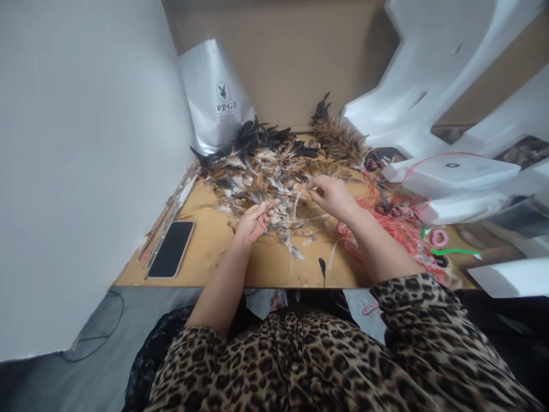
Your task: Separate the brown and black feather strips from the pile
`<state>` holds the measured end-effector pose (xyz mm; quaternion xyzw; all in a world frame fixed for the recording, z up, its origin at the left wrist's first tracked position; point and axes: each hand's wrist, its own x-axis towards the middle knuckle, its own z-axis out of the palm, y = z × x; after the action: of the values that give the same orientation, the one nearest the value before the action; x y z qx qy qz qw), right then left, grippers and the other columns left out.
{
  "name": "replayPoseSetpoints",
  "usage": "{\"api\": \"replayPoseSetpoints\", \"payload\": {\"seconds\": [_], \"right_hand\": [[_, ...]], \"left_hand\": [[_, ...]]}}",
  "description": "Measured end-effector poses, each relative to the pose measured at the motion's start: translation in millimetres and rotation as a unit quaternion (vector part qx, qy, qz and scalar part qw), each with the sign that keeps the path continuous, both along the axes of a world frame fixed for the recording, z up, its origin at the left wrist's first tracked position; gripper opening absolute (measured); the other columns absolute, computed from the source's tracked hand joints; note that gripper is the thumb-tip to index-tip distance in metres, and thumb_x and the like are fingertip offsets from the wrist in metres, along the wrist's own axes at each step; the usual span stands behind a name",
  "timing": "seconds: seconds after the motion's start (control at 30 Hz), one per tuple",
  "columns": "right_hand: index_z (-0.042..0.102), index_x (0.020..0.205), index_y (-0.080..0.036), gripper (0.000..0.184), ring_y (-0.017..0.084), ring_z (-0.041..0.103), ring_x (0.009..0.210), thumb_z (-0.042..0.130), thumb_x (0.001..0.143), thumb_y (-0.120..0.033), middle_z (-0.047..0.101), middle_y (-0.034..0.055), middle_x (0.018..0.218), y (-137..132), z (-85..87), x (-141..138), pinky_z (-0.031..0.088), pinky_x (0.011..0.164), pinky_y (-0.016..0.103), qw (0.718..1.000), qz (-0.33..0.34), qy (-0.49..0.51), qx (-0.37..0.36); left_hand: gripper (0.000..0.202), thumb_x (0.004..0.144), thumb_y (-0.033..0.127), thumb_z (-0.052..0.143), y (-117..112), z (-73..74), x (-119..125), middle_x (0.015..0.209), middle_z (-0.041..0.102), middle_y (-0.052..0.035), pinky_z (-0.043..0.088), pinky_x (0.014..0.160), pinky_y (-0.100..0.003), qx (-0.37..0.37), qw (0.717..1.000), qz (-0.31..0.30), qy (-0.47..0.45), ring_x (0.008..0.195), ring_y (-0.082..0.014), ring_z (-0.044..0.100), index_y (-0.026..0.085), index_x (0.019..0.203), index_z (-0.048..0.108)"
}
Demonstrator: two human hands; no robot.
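Note:
My left hand (256, 222) is closed in a pinch at the near edge of a heap of brown, black and cream feathers (253, 166). What its fingertips hold blends into the feathers behind it. My right hand (332, 196) hovers to the right of it, thumb and fingers pressed together; anything in that pinch is too small to make out. Between the hands hangs a narrow whitish strip (296, 205), its upper end near the right fingertips. A single dark feather (322, 268) lies by the table's front edge.
A phone (171, 249) lies at left beside a white wall. Behind the heap stand a silver bag (218, 97) and a bundle of brown feathers (338, 137). Tangled red ribbon (403, 232), a pink ring (440, 238) and white foam pieces (454, 170) fill the right side.

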<state>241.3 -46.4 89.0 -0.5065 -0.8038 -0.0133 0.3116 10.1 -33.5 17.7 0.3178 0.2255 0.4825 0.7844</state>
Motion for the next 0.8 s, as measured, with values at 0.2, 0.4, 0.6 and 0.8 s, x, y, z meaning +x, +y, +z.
{"api": "replayPoseSetpoints", "payload": {"seconds": [0.2,0.4,0.6,0.8], "right_hand": [[0.058,0.081,-0.017,0.016,0.015,0.051,0.070,0.041,0.078,-0.018,0.059,0.0053,0.076,2.6,-5.1,-26.5,0.035,0.066,0.025,1.000,0.008,0.013,0.014],[0.055,0.081,-0.017,0.016,0.017,0.051,0.072,0.040,0.078,-0.017,0.059,0.0062,0.077,5.1,-14.5,-49.5,0.035,0.067,0.025,1.000,0.011,0.008,-0.012],[0.055,0.083,-0.017,0.015,0.015,0.049,0.067,0.041,0.077,-0.017,0.057,0.0039,0.073,4.2,-15.1,-50.0,0.035,0.066,0.024,0.998,0.025,0.035,-0.034],[0.060,0.078,-0.017,0.016,0.016,0.050,0.076,0.045,0.079,-0.022,0.054,0.0048,0.075,5.5,-13.7,-39.0,0.035,0.069,0.024,0.993,0.094,-0.045,-0.054]], "left_hand": [[0.013,0.082,0.013,0.047,-8.1,7.2,1.6,0.114,0.059,-0.0134,0.045,0.051,-0.007,-0.041,0.997,-0.060,-0.002,0.064,-0.0026,0.060,0.010,0.079,0.059],[0.011,0.081,0.014,0.049,-7.3,3.5,4.6,0.096,0.065,-0.0105,0.047,0.054,-0.009,-0.051,0.997,-0.058,0.026,0.070,-0.0063,0.062,0.011,0.077,0.060],[0.009,0.078,0.012,0.053,-1.0,1.4,5.5,0.070,0.063,-0.0038,0.045,0.053,-0.010,-0.059,0.998,0.006,0.032,0.059,-0.0041,0.059,0.010,0.077,0.061],[0.011,0.074,0.018,0.060,-1.8,3.3,7.5,0.066,0.064,-0.0050,0.045,0.052,-0.015,-0.018,0.993,0.054,0.098,0.055,-0.0061,0.058,0.007,0.076,0.061]]}}
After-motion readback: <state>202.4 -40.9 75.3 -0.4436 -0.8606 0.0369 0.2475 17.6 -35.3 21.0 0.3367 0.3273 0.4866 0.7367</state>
